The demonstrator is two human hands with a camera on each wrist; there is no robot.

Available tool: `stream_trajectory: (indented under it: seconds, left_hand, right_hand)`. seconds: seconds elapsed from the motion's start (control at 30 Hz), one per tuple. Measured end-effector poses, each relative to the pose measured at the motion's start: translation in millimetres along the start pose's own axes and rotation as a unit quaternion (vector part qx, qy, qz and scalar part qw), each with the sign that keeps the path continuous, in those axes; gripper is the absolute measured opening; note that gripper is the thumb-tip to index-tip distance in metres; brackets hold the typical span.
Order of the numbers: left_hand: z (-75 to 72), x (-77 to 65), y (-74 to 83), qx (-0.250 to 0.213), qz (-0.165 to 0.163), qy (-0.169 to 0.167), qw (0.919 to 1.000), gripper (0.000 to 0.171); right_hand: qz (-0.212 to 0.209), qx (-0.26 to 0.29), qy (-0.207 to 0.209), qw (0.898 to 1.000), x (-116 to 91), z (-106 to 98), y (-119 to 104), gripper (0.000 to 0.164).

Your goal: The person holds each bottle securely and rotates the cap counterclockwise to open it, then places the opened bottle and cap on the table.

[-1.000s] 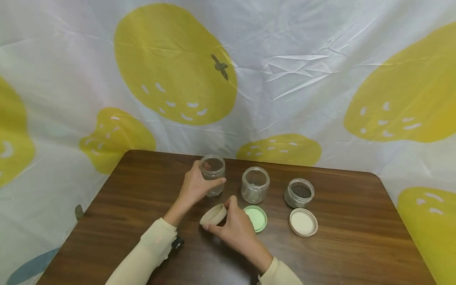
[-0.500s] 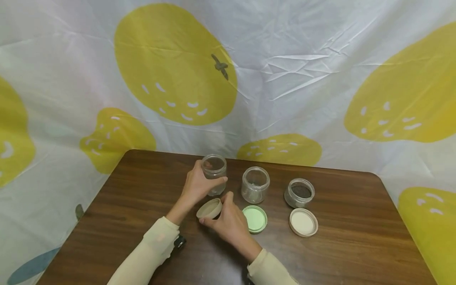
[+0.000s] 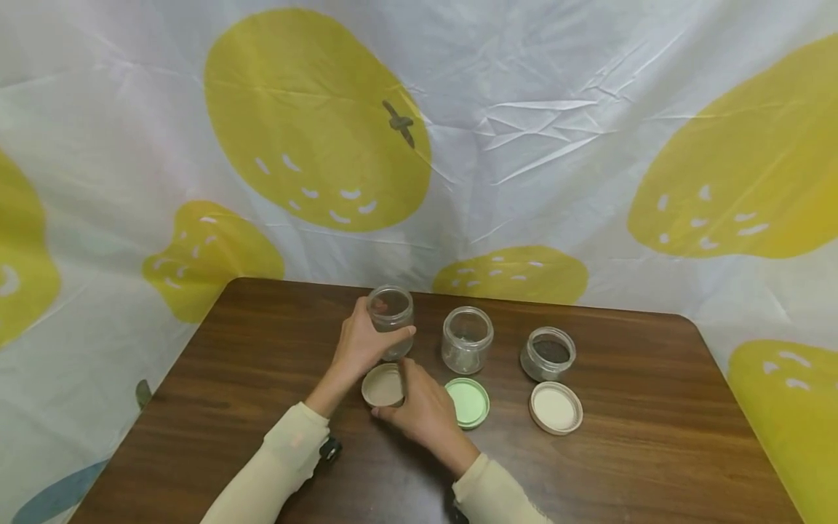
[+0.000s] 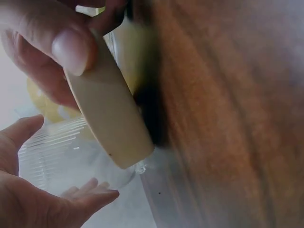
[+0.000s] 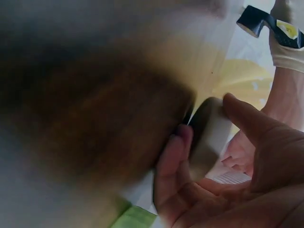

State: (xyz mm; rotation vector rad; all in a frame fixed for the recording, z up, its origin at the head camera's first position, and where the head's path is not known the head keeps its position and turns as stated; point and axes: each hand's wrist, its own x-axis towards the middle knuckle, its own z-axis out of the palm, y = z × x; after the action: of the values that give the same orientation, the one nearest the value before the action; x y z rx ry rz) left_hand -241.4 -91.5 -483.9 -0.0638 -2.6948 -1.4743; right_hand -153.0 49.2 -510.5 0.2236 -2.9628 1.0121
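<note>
My left hand (image 3: 360, 346) grips a tall clear jar (image 3: 393, 314) at the back of the table, thumb on the near side. The jar is upright and uncovered. Just in front of it, my right hand (image 3: 425, 407) pinches a beige round lid (image 3: 382, 386) by its rim, hollow side up. The left wrist view shows the lid's side wall (image 4: 111, 118) beneath the right thumb, close to the wood. In the right wrist view the lid (image 5: 211, 137) sits between thumb and fingers. Whether it touches the table I cannot tell.
Right of the hands stand a medium clear jar (image 3: 467, 346) and a short clear jar (image 3: 547, 360) with dark contents. Before them lie a green lid (image 3: 468, 402) and a white-lined lid (image 3: 556, 409). A fruit-print cloth (image 3: 524, 182) hangs behind the brown table (image 3: 641, 407).
My right hand has brought the beige lid slightly left and down, turning it from tilted to nearly flat. The left hand has stayed on the tall jar.
</note>
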Motion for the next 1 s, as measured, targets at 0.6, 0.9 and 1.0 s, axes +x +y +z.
stream_trajectory:
  seconds: [0.6,0.9,1.0]
  left_hand:
    - [4.2,-7.4,-2.3,-0.024,0.012,-0.001,0.9996,0.086]
    - [5.1,-10.3,-2.1,-0.004,0.019,-0.003,0.9998,0.108]
    - [-1.6,-14.0,-1.4,0.011,0.030,-0.009,0.9995,0.113]
  right_hand:
    - [-0.003,-0.079,0.005,0.997,-2,0,-4,0.078]
    - [0.007,-0.043,0.000,0.999,-14,-24,-11,0.084]
    - [-0.002,-0.021,0.019,1.000,-25,-45,-13,0.074]
